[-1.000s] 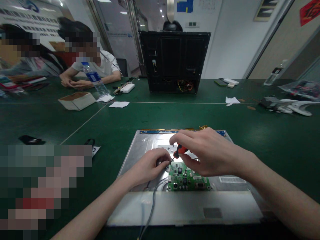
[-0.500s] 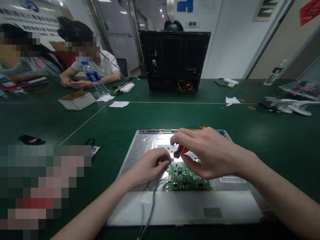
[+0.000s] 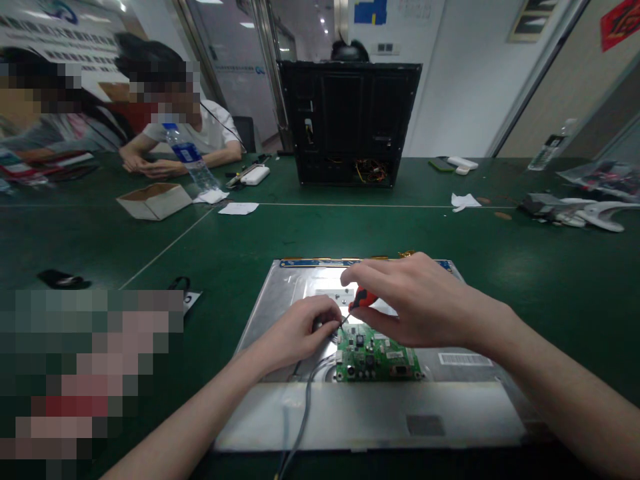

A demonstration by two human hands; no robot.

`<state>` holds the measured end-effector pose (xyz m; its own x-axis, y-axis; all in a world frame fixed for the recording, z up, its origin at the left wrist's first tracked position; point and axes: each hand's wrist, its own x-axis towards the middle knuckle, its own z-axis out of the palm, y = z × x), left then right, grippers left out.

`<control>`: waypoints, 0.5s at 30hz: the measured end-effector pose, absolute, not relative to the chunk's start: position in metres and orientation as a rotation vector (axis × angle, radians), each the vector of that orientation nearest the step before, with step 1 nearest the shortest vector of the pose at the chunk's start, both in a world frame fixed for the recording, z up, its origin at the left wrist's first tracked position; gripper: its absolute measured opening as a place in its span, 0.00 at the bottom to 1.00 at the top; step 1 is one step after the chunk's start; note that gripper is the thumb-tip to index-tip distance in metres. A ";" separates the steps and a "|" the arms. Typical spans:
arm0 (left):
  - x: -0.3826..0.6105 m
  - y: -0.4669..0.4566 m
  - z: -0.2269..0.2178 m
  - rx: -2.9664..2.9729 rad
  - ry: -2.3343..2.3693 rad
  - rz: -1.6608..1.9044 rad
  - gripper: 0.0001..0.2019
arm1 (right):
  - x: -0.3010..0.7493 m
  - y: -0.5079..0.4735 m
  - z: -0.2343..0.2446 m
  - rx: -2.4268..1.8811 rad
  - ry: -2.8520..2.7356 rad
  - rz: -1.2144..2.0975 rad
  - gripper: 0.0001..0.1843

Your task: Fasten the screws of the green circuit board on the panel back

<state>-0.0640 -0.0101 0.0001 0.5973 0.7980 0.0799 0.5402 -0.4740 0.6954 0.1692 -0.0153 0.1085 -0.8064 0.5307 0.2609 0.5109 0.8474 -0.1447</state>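
A green circuit board (image 3: 376, 360) lies on the silver metal back of a flat display panel (image 3: 280, 413). Over the board, my right hand (image 3: 415, 303) is closed around a red and black screwdriver (image 3: 364, 299), its thin shaft slanting down to the board's upper left corner. There, the fingertips of my left hand (image 3: 313, 327) pinch together beside the screwdriver's tip. Whatever sits between those fingers is too small to make out. Grey cables (image 3: 306, 413) run from the board's left side to the panel's near edge.
A black display housing (image 3: 355, 127) stands upright at the back of the green table (image 3: 190, 267). Farther left are an open cardboard box (image 3: 156, 203), a water bottle (image 3: 193, 160) and two seated people. A grey and white bracket (image 3: 575, 210) lies at right.
My right hand has rotated slightly on the screwdriver, its lower fingers rising and uncovering more of the board and a label on the panel. My left hand stays in place.
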 end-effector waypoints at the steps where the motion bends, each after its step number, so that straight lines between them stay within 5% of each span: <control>1: -0.064 -0.010 0.000 2.190 1.051 0.530 0.05 | 0.170 -0.016 0.109 -0.773 -2.738 0.114 0.09; 15: -0.066 -0.009 -0.005 2.199 1.045 0.525 0.06 | 0.167 -0.014 0.107 -0.829 -2.722 0.045 0.08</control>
